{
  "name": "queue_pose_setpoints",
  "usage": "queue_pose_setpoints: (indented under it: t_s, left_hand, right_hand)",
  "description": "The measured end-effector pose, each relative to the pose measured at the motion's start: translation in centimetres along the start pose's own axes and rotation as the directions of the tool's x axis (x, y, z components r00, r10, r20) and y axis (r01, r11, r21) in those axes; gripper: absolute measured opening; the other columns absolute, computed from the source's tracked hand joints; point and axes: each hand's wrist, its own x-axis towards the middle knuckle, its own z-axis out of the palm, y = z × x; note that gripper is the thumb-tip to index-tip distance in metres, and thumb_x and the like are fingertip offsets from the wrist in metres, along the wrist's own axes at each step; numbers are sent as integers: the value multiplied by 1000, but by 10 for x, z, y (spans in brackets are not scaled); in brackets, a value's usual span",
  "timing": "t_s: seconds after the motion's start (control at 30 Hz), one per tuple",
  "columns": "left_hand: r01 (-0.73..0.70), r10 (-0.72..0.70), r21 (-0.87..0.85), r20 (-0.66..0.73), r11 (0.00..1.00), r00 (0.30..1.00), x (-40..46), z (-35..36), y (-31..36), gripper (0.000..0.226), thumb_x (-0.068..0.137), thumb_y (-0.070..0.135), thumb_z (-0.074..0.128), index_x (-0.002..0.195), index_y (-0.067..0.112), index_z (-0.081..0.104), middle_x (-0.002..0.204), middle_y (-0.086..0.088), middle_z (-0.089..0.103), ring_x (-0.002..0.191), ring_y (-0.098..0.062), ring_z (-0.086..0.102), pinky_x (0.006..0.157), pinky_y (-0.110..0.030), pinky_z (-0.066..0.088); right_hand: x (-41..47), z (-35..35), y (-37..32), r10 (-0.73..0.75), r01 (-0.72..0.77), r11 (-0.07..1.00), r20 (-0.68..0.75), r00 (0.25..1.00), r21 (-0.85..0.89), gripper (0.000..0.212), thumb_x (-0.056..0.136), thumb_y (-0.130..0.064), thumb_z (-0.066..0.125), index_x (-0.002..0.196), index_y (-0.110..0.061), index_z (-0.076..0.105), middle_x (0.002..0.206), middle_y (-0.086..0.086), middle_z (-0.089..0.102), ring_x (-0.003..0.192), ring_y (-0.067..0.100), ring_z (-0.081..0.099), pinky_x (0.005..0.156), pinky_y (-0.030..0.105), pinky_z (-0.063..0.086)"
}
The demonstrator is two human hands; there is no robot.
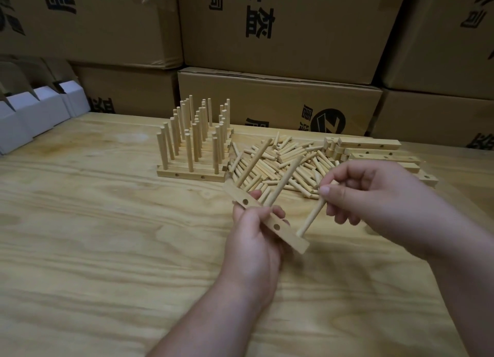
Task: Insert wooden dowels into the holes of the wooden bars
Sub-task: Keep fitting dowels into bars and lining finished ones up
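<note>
The left hand (254, 239) grips a flat pale wooden bar (270, 220) (two dowels already standing). The right hand (374, 196) pinches a smooth round wooden dowel (311, 217), its tip at the bar's end.

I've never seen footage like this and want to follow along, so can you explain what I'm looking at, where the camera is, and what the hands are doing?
This is one picture from a camera worn on a person's head, looking down at their own bare hands over a wooden table. The left hand grips a wooden bar with two dowels already standing in it. The right hand pinches a third dowel, its lower end at the bar's near end. Behind lie a pile of loose dowels, finished bars with upright dowels, empty bars and cardboard boxes.
</note>
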Motion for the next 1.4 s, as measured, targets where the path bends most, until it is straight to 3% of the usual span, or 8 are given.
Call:
queue_pose_setpoints:
  t_s: [0.1, 0.2, 0.57, 0.83, 1.0, 1.1, 1.27, 1.4]
  left_hand:
    - [-12, 9, 78, 29, 997, 1000, -1, -1, 0, 31, 96, 1, 42, 115, 23, 51, 79, -7, 62, 69, -22, 59, 57, -35, 51]
    - [-13, 10, 63, 40, 998, 999, -2, 1, 1, 35, 95, -1, 48, 121, 22, 53, 81, -7, 68, 75, -24, 66, 59, -37, 57]
    - [5, -13, 99, 76, 995, 997, -3, 2, 0, 31, 97, 3, 51, 123, 19, 56, 100, -11, 75, 87, -29, 72, 73, -38, 60]
    - [63, -84, 224, 86, 973, 993, -3, 1, -2, 26, 99, 6, 50, 121, 8, 64, 116, -18, 73, 94, -30, 74, 76, -34, 59]
    - [52, -93, 321, 112, 946, 989, -3, 1, -5, 20, 99, 6, 52, 100, 14, 70, 96, -7, 78, 85, -24, 74, 79, -35, 58]
    - [47, -101, 389, 120, 920, 988, -3, 1, -7, 27, 96, -2, 51, 93, 15, 72, 90, -3, 77, 76, -17, 72, 69, -27, 57]
    - [100, -154, 384, 112, 918, 982, 0, 3, -6, 35, 90, -10, 42, 102, 10, 69, 81, -3, 76, 63, -14, 67, 61, -22, 53]
    - [121, -211, 440, 163, 890, 964, 0, 5, -6, 42, 86, -14, 36, 89, 9, 71, 72, -1, 74, 56, -11, 63, 56, -20, 48]
  right_hand:
    - [5, 3, 6, 40, -32, 995, -90, 995, 96, 6, 89, -24, 72, 86, -24, 77, 72, 3, 74, 57, 12, 65, 54, 27, 51]
    - [6, 5, 9, 88, -74, 983, -76, 993, 169, 7, 90, -26, 72, 88, -26, 80, 73, 4, 74, 58, 12, 61, 54, 27, 48]
    - [5, 4, 8, -52, 67, 995, -203, 978, 69, 13, 91, -31, 69, 89, -41, 76, 75, -7, 75, 58, 5, 65, 60, 28, 49]
    - [1, 5, 3, -151, 129, 986, -236, 960, -105, 14, 94, -29, 65, 86, -34, 75, 73, -16, 72, 64, 1, 68, 61, 26, 48]
    - [3, 11, 2, -139, 125, 989, -237, 962, -75, 15, 93, -29, 65, 86, -36, 76, 76, -8, 74, 70, 9, 71, 71, 42, 60]
    - [10, 20, -3, -138, 130, 990, -251, 958, -48, 16, 93, -28, 65, 84, -35, 76, 75, -7, 75, 69, 8, 71, 70, 41, 61]
    - [45, 41, -17, -146, 128, 986, -191, 971, -106, 18, 95, -31, 64, 82, -29, 76, 72, -7, 73, 67, 10, 70, 70, 44, 61]
    - [82, 64, -26, -154, 139, 982, -108, 982, -131, 18, 97, -28, 63, 85, -25, 75, 74, -8, 74, 69, 10, 71, 70, 41, 61]
